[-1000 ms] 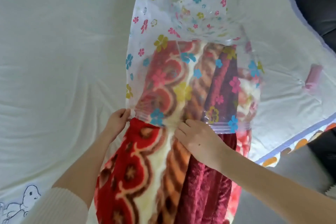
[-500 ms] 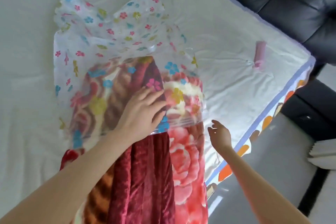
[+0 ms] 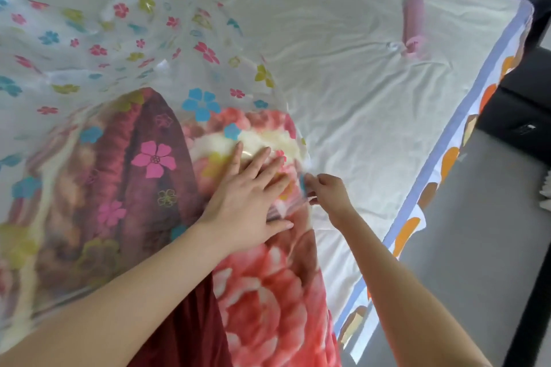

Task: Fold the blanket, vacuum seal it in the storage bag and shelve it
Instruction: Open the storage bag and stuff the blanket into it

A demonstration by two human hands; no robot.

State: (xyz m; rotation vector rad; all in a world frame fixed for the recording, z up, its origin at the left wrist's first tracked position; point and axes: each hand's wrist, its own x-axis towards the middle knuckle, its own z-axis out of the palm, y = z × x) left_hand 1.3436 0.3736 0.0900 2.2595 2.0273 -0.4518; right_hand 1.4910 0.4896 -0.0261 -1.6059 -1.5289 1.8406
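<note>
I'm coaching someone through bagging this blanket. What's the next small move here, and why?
Probably pull the bag edge toward the body with the right hand, which pinches it, while the left hand lies flat on the storage bag over the blanket. Much of the blanket is still outside the bag's mouth, so it cannot be sealed yet.

No legible text, labels, brand marks, numbers or signs appear in the head view. The clear plastic storage bag (image 3: 125,48) carries printed flower shapes only; the red floral plush blanket (image 3: 268,292) bears pattern only.
</note>
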